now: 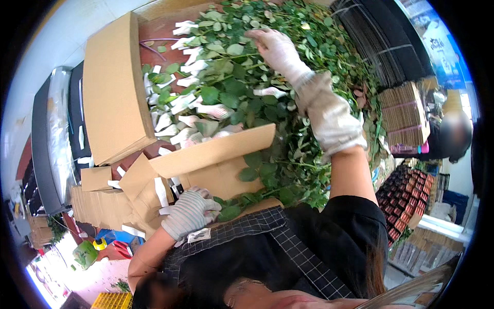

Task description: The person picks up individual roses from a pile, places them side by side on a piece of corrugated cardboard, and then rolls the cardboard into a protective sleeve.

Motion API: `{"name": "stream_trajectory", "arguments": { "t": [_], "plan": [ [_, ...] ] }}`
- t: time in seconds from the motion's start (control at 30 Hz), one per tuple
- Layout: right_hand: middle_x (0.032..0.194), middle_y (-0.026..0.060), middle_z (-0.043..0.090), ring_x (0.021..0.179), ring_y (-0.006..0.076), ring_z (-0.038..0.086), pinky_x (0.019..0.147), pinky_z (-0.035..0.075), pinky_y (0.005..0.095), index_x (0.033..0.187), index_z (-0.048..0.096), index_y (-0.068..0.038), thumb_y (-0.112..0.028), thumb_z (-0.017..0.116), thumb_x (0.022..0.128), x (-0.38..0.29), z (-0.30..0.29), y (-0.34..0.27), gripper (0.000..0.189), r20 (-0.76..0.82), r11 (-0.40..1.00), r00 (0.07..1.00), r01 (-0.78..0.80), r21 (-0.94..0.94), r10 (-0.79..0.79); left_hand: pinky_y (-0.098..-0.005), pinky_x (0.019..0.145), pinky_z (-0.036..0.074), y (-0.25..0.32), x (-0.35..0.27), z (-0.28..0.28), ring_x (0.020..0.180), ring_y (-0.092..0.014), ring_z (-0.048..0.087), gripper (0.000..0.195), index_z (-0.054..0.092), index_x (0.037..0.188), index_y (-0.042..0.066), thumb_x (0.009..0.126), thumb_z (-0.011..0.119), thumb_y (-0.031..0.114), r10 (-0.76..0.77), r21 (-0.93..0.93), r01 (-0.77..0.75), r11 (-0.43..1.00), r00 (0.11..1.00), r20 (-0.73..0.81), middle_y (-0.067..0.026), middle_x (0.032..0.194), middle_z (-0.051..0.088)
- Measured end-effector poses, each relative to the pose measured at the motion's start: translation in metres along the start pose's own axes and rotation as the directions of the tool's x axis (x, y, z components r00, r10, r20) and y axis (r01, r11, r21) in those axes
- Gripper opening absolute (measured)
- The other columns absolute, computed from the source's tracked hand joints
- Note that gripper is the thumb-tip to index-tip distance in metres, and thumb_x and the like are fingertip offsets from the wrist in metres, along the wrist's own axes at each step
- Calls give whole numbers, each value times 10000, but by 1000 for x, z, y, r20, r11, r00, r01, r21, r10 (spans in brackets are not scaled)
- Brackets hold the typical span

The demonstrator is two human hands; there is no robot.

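Observation:
My left hand (pixel 191 212), in a grey-striped glove, is closed at the near end of a leafy rose stem (pixel 251 197) close to my apron. The stem runs right, over an open cardboard box or folded sheet (pixel 224 175). My right hand (pixel 276 50), in a pale glove with a soiled oversleeve, reaches over a large heap of leafy rose stems (pixel 320 34). Its fingers are extended, with nothing visible in them. Rose heads in white foam nets (pixel 216 111) point left from the heap, behind an upright cardboard flap (pixel 216 148).
A stack of cardboard sheets (pixel 112 89) stands left of the heap. Loose white net sleeves (pixel 161 192) lie by the cut cardboard pieces (pixel 96 204). Bundled dark sheets (pixel 382 38) and tied cardboard (pixel 403 114) border the right side. Another person (pixel 444 135) is at far right.

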State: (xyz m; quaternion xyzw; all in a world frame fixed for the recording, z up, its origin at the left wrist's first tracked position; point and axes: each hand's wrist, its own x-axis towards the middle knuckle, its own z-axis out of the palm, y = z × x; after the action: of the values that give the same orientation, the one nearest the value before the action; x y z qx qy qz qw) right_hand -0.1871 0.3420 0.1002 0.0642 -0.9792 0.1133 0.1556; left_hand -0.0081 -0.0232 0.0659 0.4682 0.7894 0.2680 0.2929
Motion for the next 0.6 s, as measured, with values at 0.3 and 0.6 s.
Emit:
{"name": "stream_trajectory", "arguments": {
  "t": [0.3,0.6],
  "plan": [
    [963,124,649,907,315,609,797,485,395,1097,620,-115,-244,604,827,57,4,0,300,488,968,868,193,-162,-92,-377,754,431,-15,-1,17,857,-249,521,257,694,880,243,632,694,310,9,63,-17,998,992,126,-36,852,552],
    [1041,100,634,874,272,631,754,518,385,1176,549,-141,-195,549,853,105,26,-3,328,-99,860,975,124,-495,-197,-373,759,448,-4,1,-3,864,-245,517,272,697,906,244,636,698,280,-1,75,-9,997,990,139,-29,889,561]
  ]
}}
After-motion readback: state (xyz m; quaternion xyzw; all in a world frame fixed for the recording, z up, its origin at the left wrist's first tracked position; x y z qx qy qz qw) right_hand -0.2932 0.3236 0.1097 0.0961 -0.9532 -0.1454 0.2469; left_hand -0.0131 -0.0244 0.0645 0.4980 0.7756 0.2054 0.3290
